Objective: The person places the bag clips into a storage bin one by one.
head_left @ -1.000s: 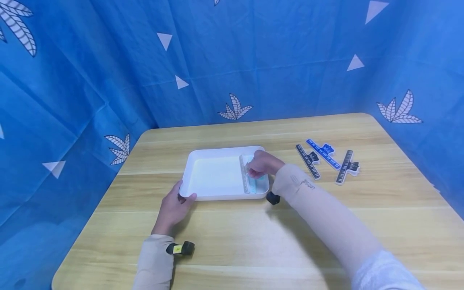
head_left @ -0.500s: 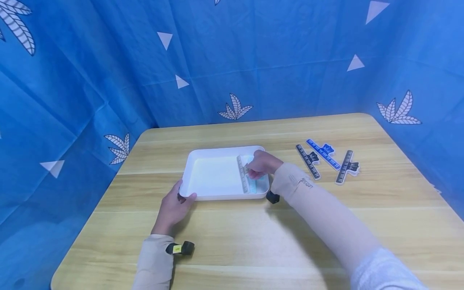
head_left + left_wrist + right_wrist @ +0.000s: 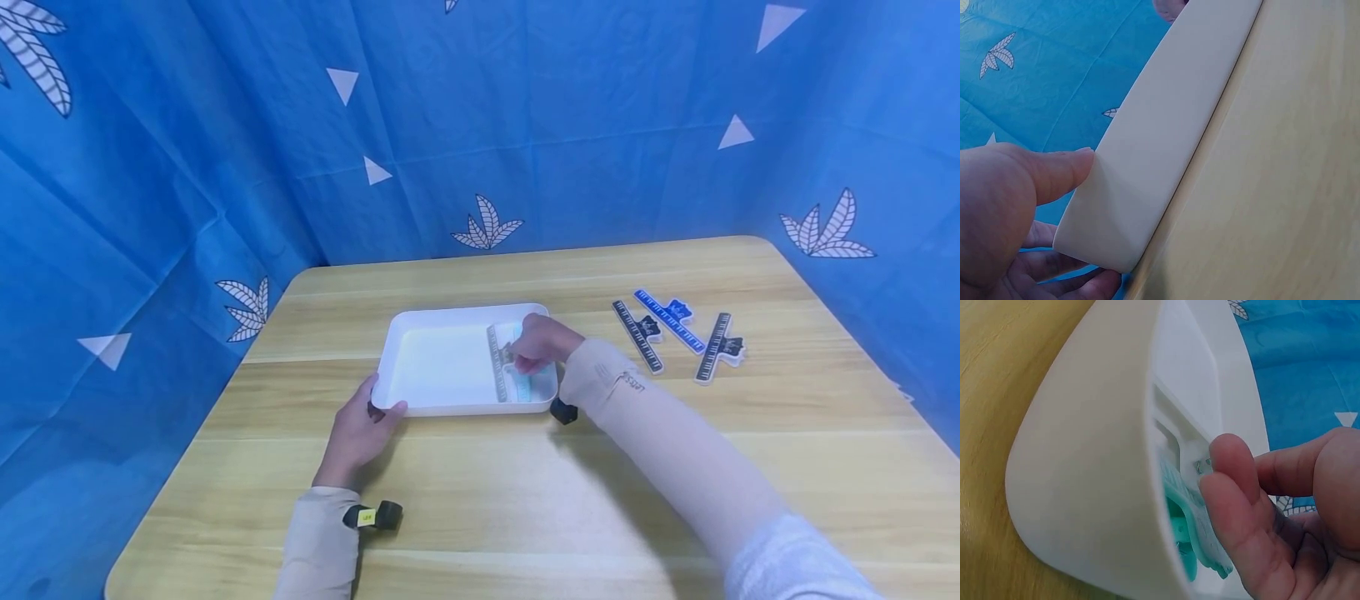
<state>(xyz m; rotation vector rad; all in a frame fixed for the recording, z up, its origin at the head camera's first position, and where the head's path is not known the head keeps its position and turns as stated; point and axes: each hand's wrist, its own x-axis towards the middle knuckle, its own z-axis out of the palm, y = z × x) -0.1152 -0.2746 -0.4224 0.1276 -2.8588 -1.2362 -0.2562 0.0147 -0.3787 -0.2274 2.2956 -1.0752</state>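
Observation:
A shallow white tray lies on the table. My left hand grips its near left corner, thumb on the rim and the other fingers around the outside, as the left wrist view shows. Inside the tray's right end are two piano-key sheet-music clips, one whitish and one teal, side by side. My right hand reaches over the right rim with curled fingers at the whitish clip's handle, pinching it as far as I can tell. In the right wrist view the teal clip sits just below those fingers.
Right of the tray lie a black clip, a blue clip and another black clip. The wooden table is backed by a blue patterned cloth.
The whitish clip has slid a little left in the tray, away from the teal clip. My right hand has shifted slightly left; my left hand keeps its hold on the corner.

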